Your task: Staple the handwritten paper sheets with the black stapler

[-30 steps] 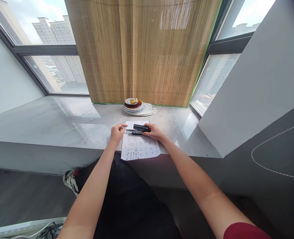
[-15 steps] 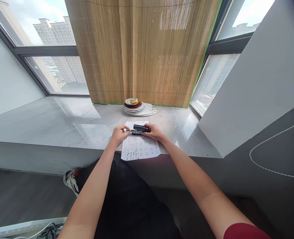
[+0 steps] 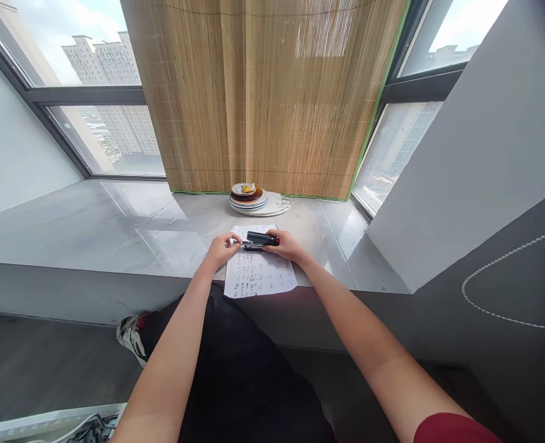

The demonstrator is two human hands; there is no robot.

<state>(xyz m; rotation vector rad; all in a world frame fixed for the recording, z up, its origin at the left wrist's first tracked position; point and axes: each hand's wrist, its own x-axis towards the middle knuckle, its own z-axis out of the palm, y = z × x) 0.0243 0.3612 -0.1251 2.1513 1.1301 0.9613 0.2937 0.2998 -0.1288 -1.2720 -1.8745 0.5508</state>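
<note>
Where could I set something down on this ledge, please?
Mostly bare: the ledge left of the left hand, below the left window, and the strip between the plates and the right wall. Crowded: the paper, where the right hand grips dark pen-like things.

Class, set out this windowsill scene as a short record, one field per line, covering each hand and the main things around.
Surface: pale windowsill
Left hand: fingertips at the left end of the pens; grip too small to tell
Right hand: holding a thick black item by its right end
Paper: covered in handwriting, beneath the pens, near edge past the sill's front
Plates: stacked beyond the paper, something yellow on top
Blind: slatted, light brown, hanging behind the plates
Windows: one on each side of the blind
</note>
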